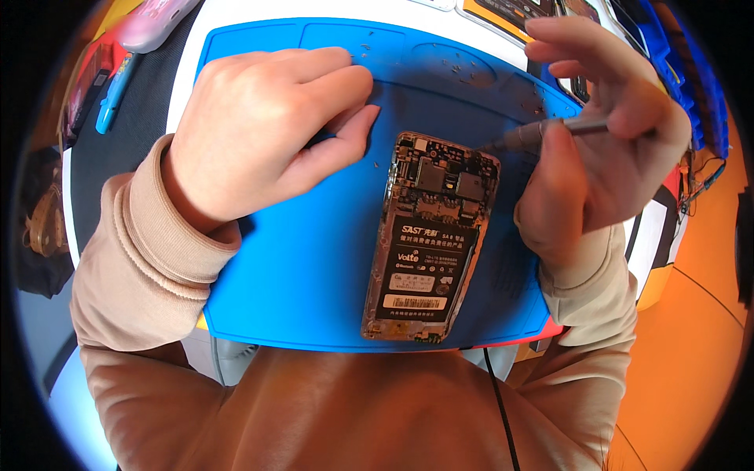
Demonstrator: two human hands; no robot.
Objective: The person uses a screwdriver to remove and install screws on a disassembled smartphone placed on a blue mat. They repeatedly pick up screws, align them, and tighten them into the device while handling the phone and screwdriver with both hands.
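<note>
An opened phone (385,235) lies on a blue work mat (306,275), its bare circuit board (444,177) at the far end and a black battery (430,271) below it. My right hand (616,129) grips a grey screwdriver (525,137) between thumb and fingers, the other fingers raised. Its tip points left at the phone's upper right corner; whether it touches is too blurred to tell. Left of the phone, my left hand (279,125) rests on the mat as a loose fist, apart from the phone, with nothing visible in its curled fingers.
Several tiny screws (463,74) lie scattered along the mat's far side. Phone parts (510,16) stand beyond it. Blue bins (667,55) line the far right. At the far left are a blue pen (116,94) and a pink case (153,23). A black cable (496,392) hangs at the near edge.
</note>
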